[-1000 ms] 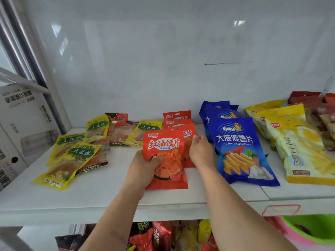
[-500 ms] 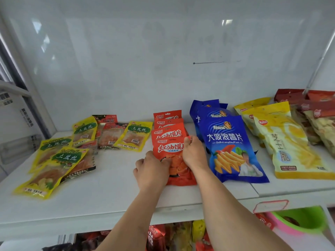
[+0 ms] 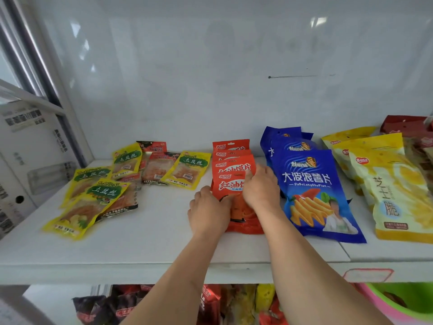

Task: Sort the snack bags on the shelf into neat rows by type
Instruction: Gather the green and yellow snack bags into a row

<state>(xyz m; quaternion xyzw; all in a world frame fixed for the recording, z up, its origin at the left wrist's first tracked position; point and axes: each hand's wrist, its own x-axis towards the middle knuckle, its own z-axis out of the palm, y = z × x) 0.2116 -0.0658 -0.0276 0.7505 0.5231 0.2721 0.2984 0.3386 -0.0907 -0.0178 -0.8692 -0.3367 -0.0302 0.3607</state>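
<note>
White shelf [image 3: 140,249] at frame centre: left hand [image 3: 208,211] and right hand [image 3: 261,187] both grasped the front red snack bag [image 3: 230,185], beside blue bags [image 3: 311,191].

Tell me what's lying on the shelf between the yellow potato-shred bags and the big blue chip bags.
In the head view, the row of red bags lies there, both hands on its front bag: left hand, right hand. Otherwise bare white shelf.

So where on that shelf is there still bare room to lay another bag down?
Bare shelf lies between the yellow-green bags and the red bags, and along the front edge. Right of the red bags, the blue bags and yellow bags crowd together.
</note>
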